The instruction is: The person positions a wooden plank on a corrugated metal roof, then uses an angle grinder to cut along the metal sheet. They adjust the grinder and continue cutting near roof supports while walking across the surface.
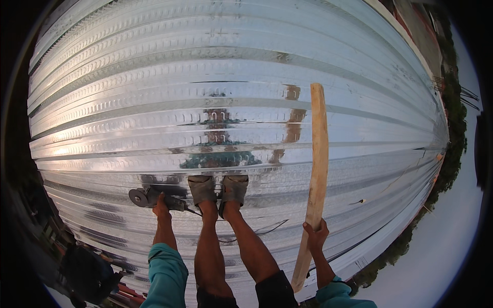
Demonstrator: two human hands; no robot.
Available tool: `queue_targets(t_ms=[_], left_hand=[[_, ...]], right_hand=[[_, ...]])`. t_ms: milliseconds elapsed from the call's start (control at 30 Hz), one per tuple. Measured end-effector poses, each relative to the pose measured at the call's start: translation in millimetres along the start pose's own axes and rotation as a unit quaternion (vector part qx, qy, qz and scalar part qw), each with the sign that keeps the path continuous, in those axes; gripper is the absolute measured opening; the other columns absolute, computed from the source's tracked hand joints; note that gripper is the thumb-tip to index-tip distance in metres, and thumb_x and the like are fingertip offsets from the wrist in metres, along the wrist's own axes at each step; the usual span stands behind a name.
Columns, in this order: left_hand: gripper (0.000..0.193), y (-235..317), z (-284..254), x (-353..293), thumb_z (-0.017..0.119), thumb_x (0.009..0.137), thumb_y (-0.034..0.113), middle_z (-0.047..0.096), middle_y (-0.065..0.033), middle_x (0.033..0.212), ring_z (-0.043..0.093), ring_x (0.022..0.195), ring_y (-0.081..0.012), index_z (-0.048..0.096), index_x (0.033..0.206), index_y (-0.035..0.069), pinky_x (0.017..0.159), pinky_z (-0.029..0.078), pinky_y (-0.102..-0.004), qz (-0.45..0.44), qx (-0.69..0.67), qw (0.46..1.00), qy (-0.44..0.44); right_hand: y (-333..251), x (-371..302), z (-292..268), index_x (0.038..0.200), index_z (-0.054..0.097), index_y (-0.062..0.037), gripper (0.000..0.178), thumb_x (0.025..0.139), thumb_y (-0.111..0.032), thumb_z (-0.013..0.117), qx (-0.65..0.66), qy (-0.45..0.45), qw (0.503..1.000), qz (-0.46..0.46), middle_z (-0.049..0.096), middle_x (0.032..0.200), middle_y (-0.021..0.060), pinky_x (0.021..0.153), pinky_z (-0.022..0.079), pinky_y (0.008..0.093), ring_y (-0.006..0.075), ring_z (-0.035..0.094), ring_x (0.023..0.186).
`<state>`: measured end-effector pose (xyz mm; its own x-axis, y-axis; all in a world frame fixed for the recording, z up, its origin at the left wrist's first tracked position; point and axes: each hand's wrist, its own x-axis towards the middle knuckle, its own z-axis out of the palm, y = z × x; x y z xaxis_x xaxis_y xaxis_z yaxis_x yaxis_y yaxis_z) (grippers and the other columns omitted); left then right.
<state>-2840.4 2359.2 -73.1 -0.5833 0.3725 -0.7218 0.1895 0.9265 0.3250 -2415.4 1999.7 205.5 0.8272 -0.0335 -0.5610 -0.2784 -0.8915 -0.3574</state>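
Note:
My left hand (160, 206) is closed round the body of an angle grinder (176, 204), whose round disc (138, 197) points out to the left. A dark power cord (254, 234) trails from the tool past my feet. On the right, my right hand (317, 233) grips a long wooden plank (318, 154) near its lower part. The plank stands up away from me and leans slightly, its far end well beyond my feet. Whether the disc is spinning I cannot tell.
Ribbed, shiny metal decking (246, 61) spreads under me, and I stand on it in dark sandals (234, 190). A small cable end (362, 200) lies to the right. Beyond the right edge are trees (454, 133) and several thin rods (468, 96). A dark figure-like shape (87, 272) is at the lower left.

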Motion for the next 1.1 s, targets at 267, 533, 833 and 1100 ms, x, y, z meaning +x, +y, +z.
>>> queue_targets(t_ms=[267, 533, 833, 1100], left_hand=[[0.021, 64, -66, -128, 0.073, 0.085, 0.018, 0.070, -0.0169, 0.078, 0.063, 0.077, -0.0289, 0.074, 0.087, -0.004, 0.072, 0.048, -0.0457, 0.052, 0.211, 0.973, -0.082], [0.042, 205, -134, -352, 0.081, 0.078, 0.021, 0.076, -0.0195, 0.103, 0.072, 0.091, -0.0299, 0.075, 0.108, -0.007, 0.083, 0.054, -0.0409, 0.263, 0.262, 0.894, -0.251], [0.055, 388, -115, -565, 0.080, 0.086, 0.021, 0.071, -0.0147, 0.101, 0.070, 0.082, -0.0212, 0.061, 0.130, -0.006, 0.062, 0.054, -0.0345, 0.302, 0.156, 0.878, -0.337], [0.050, 399, -117, -540, 0.079, 0.082, 0.020, 0.071, -0.0129, 0.081, 0.066, 0.062, -0.0183, 0.067, 0.122, -0.007, 0.049, 0.049, -0.0318, 0.309, 0.215, 0.873, -0.311]], right_hand=[[-3, -51, -72, 0.117, 0.063, 0.0083, 0.065, 0.070, -0.029, 0.090, -0.011, 0.035, 0.999, 0.003, 0.072, 0.098, 0.0214, 0.085, 0.055, 0.0437, 0.0334, 0.072, 0.092], [-116, -133, -214, 0.122, 0.058, 0.0023, 0.083, 0.066, -0.048, 0.091, -0.092, -0.061, 0.992, 0.067, 0.072, 0.108, 0.0220, 0.093, 0.055, 0.0460, 0.0392, 0.071, 0.106], [-98, -204, -304, 0.109, 0.071, 0.0030, 0.074, 0.062, -0.050, 0.090, -0.167, -0.189, 0.949, 0.188, 0.075, 0.108, 0.0214, 0.086, 0.059, 0.0454, 0.0359, 0.074, 0.101], [-64, -253, -348, 0.107, 0.073, 0.0038, 0.064, 0.071, -0.047, 0.083, -0.186, -0.128, 0.949, 0.220, 0.076, 0.103, 0.0202, 0.084, 0.060, 0.0462, 0.0364, 0.075, 0.097]])
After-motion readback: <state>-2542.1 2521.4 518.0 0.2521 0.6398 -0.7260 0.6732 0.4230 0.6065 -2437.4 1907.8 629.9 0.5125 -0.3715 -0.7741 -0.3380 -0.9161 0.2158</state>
